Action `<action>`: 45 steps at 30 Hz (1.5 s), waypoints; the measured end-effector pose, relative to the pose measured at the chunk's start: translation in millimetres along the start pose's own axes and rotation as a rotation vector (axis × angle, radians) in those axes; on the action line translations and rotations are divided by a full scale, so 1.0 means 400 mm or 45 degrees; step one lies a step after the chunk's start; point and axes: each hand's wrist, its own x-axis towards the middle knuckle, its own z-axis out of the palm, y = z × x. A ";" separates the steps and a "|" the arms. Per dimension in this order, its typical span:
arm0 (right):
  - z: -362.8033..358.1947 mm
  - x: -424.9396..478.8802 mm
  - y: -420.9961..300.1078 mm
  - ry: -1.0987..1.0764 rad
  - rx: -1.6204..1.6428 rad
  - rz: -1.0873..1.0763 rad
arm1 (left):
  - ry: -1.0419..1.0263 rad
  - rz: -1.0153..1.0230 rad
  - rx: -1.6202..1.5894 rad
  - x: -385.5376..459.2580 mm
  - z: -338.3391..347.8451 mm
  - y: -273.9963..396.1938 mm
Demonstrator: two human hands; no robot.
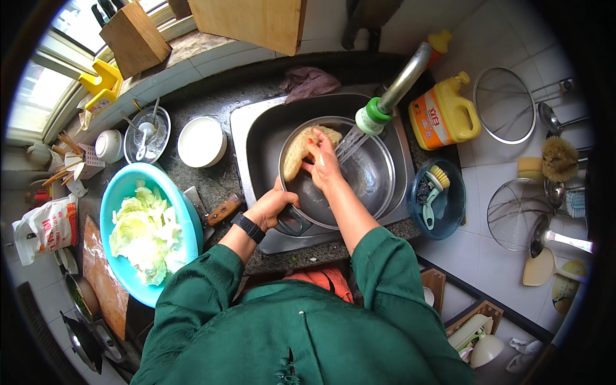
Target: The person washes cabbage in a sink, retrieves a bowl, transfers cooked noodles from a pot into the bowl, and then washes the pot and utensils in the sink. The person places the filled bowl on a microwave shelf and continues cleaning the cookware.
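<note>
A metal pot (364, 185) sits tilted in the stainless steel sink (260, 144). My left hand (272, 206) grips its near-left rim, just above a dark side handle (294, 222). Inside the pot, my right hand (321, 161) presses a tan scrubbing pad, likely a loofah (294, 156), against the far-left wall. Water runs from the faucet's green and white nozzle (373, 117) into the pot, close by my right fingers. Part of the pad is hidden under that hand.
Left of the sink are a turquoise basin (196, 226) of cabbage leaves, a cleaver (224, 210) and white bowls (202, 142). At right stand a yellow detergent jug (445, 113) and a blue bowl (450, 211) with a brush. The faucet (406, 72) overhangs the pot.
</note>
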 end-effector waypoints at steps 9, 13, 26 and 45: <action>0.038 -0.123 -0.001 -0.305 -0.025 -0.020 | -0.554 0.110 -0.762 0.051 -0.066 -0.014; 0.039 -0.177 -0.015 -0.263 -0.524 -0.024 | -0.467 0.221 -0.823 0.044 -0.013 0.008; -0.259 -0.130 -0.135 -0.019 -2.623 -0.298 | 0.179 0.011 0.058 -0.013 0.032 0.046; -0.245 -0.123 -0.086 -0.107 -2.200 -0.127 | 0.213 0.145 0.184 0.106 -0.061 0.069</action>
